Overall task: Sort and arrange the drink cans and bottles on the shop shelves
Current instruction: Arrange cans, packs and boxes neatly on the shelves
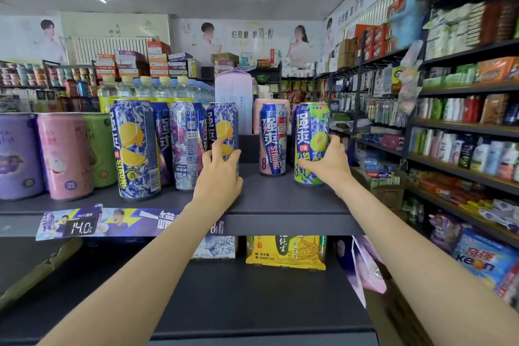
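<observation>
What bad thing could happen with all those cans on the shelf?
The left hand grips a lemon can packed tight against its neighbours; pulling it might tip the purple grape can beside it. The right hand holds the green can near the shelf's right end, so a slip could send it off the edge.

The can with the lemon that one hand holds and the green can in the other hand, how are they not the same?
The lemon can is blue and white with yellow lemon slices; the green can is bright green with a round pale green fruit. The lemon can is in the left hand, beside other cans; the green can is in the right hand, at the row's right end. Both are tall, upright and stand on the same shelf.
</observation>
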The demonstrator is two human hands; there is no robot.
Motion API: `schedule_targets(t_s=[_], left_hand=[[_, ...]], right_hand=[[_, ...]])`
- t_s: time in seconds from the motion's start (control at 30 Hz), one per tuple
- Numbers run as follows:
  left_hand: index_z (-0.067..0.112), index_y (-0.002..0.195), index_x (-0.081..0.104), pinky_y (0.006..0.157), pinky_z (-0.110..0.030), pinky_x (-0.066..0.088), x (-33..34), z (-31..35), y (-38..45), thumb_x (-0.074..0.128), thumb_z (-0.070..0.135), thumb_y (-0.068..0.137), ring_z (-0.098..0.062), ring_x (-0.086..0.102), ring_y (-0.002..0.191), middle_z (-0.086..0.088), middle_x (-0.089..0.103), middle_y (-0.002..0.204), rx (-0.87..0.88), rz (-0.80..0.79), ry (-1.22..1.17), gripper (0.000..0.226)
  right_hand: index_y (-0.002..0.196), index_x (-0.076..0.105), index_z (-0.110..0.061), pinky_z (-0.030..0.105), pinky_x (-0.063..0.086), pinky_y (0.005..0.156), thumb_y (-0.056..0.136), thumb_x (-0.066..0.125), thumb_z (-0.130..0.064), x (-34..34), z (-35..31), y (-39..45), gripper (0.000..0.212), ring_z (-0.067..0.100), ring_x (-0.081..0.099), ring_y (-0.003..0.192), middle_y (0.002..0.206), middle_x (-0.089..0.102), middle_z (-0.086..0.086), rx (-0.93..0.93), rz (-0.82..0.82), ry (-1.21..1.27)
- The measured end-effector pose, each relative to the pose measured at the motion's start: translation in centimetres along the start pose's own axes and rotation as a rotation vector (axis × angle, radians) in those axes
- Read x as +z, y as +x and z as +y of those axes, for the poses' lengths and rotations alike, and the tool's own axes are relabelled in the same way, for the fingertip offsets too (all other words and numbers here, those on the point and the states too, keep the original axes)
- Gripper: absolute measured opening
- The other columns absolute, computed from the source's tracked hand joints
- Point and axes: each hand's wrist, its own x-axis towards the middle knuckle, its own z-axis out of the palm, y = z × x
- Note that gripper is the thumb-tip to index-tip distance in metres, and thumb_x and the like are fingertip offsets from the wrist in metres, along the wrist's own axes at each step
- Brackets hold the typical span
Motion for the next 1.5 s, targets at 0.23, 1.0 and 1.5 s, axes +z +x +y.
schedule_targets(t_s=[0.23,1.0,1.5], left_hand=[[0.014,0.14,0.033,0.1,-0.037,0.033,-0.1,0.1,-0.2,0.047,0.013,0.089,-0.036,0.026,0.128,-0.015,0.009,0.15,-0.008,-0.011,0.004,0.053],[0.004,0.124,0.051,0.078,-0.042,0.047,0.8,-0.9,0.3,0.055,0.008,0.08,-0.037,0.041,0.103,-0.021,0.039,0.129,-0.054,0.141,-0.043,0.044],[0.0,0.098,0.065,0.048,-0.036,0.049,1.6,-1.3,0.6,0.074,0.001,0.052,-0.037,0.051,0.072,-0.023,0.056,0.097,0.017,0.172,-0.006,0.047]], right_hand=[[0.129,0.032,-0.003,0.033,0.036,0.094,0.072,0.078,-0.02,0.4,-0.4,-0.2,0.075,0.029,0.04,0.122,0.129,0.039,0.017,0.024,0.022,-0.045],[0.148,0.001,-0.009,0.042,0.031,0.106,0.076,0.076,-0.012,9.7,-5.5,0.9,0.104,0.034,0.035,0.132,0.146,0.025,0.019,0.057,0.063,0.016],[0.141,0.016,-0.007,0.043,0.04,0.097,0.08,0.071,-0.009,11.0,-4.0,2.7,0.082,0.039,0.045,0.121,0.135,0.039,0.024,0.235,0.114,0.035]])
